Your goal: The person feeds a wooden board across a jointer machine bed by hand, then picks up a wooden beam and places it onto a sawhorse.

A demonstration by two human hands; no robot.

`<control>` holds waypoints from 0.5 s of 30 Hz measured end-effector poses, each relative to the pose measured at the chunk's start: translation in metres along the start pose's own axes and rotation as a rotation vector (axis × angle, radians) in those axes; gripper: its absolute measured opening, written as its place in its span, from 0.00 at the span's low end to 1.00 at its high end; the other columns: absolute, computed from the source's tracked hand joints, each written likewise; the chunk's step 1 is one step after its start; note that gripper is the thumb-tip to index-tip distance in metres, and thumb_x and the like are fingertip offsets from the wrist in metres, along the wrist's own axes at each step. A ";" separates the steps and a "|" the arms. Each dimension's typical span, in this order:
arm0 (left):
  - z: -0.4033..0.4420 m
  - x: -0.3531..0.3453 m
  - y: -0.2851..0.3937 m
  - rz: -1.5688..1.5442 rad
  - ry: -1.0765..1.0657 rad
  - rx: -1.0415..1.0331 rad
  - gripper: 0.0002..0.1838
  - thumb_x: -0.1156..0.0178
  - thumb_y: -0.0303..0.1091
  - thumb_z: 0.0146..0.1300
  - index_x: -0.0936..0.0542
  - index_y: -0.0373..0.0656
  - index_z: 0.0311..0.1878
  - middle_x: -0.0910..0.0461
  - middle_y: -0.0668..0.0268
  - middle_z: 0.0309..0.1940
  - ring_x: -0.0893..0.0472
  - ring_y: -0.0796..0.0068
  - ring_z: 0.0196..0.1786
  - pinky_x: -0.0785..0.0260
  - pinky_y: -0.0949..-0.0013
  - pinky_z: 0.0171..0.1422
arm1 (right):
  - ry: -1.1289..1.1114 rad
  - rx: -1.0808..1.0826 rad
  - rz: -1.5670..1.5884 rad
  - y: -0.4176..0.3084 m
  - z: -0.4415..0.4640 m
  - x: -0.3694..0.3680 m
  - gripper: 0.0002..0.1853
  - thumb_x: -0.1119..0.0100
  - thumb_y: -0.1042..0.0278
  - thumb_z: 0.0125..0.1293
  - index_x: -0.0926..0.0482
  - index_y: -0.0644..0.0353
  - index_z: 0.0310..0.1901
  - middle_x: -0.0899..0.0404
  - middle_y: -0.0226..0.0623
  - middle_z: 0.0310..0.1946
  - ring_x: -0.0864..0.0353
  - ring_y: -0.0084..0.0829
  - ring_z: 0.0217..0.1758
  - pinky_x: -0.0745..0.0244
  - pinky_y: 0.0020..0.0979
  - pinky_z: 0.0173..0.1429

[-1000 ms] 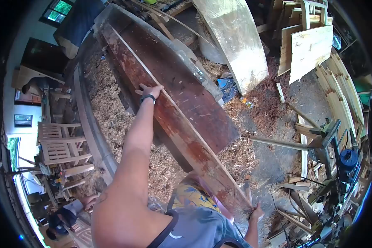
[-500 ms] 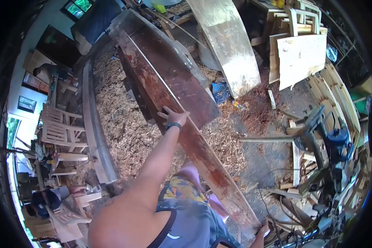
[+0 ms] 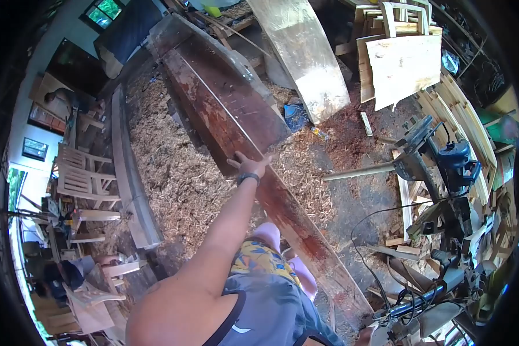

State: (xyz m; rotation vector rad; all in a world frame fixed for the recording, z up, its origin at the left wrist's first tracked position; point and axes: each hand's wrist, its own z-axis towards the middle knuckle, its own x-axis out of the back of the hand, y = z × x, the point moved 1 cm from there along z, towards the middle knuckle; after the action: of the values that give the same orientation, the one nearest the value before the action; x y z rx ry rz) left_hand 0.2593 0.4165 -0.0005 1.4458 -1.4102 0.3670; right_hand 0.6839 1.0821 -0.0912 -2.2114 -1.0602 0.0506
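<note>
A long reddish-brown plank [image 3: 297,228] runs diagonally from the far bench-like boards down to the bottom right. Across its upper face lies my left hand [image 3: 252,167], fingers spread and the thumb by the right edge; a dark band circles the wrist. Near the plank's close end, at the bottom of the view, my right hand [image 3: 368,335] shows only in part, and its fingers cannot be made out. The plank's far part rests along a wide dark-red board [image 3: 236,98].
Wood shavings [image 3: 173,173] cover the floor. To the right stand a blue power tool [image 3: 455,155] on a stand and a trailing cable [image 3: 354,230]. Stacked chair parts [image 3: 403,63] are at the back right. Wooden chairs [image 3: 86,173] and other people [image 3: 69,274] are at left.
The view has shifted slightly, with the background moving left and up. My left hand stays spread on the plank. My right hand, clearer before at the plank's near end, is now mostly hidden.
</note>
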 end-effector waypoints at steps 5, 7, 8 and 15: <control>0.004 0.011 0.006 0.160 -0.071 -0.034 0.70 0.32 0.77 0.47 0.58 0.53 0.84 0.76 0.46 0.83 0.49 0.33 0.81 0.51 0.41 0.83 | 0.001 -0.026 0.010 -0.008 -0.016 -0.021 0.34 0.44 0.35 0.69 0.25 0.63 0.57 0.25 0.42 0.53 0.24 0.42 0.54 0.28 0.45 0.58; 0.010 0.015 0.006 0.192 -0.100 -0.012 0.71 0.31 0.77 0.46 0.59 0.54 0.84 0.75 0.47 0.83 0.48 0.30 0.80 0.50 0.39 0.82 | 0.003 -0.029 0.020 -0.014 -0.020 -0.030 0.36 0.44 0.34 0.68 0.26 0.63 0.60 0.26 0.43 0.56 0.25 0.43 0.56 0.28 0.46 0.60; 0.012 0.017 0.006 0.192 -0.098 -0.022 0.71 0.31 0.77 0.45 0.59 0.55 0.84 0.75 0.48 0.83 0.47 0.29 0.79 0.48 0.39 0.81 | 0.004 -0.031 0.025 -0.017 -0.023 -0.035 0.37 0.44 0.33 0.68 0.27 0.63 0.61 0.27 0.43 0.57 0.25 0.43 0.57 0.29 0.46 0.61; 0.038 0.026 0.011 0.245 -0.088 -0.025 0.71 0.30 0.76 0.46 0.60 0.55 0.84 0.74 0.47 0.83 0.45 0.31 0.79 0.45 0.42 0.81 | 0.019 -0.036 0.068 -0.042 -0.056 -0.076 0.44 0.44 0.30 0.67 0.32 0.62 0.69 0.31 0.46 0.67 0.28 0.47 0.66 0.31 0.48 0.69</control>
State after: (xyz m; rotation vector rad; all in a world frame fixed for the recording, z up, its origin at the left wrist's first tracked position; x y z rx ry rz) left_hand 0.2399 0.3740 0.0090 1.2856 -1.6639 0.4424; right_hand 0.6217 1.0162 -0.0414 -2.2753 -0.9831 0.0411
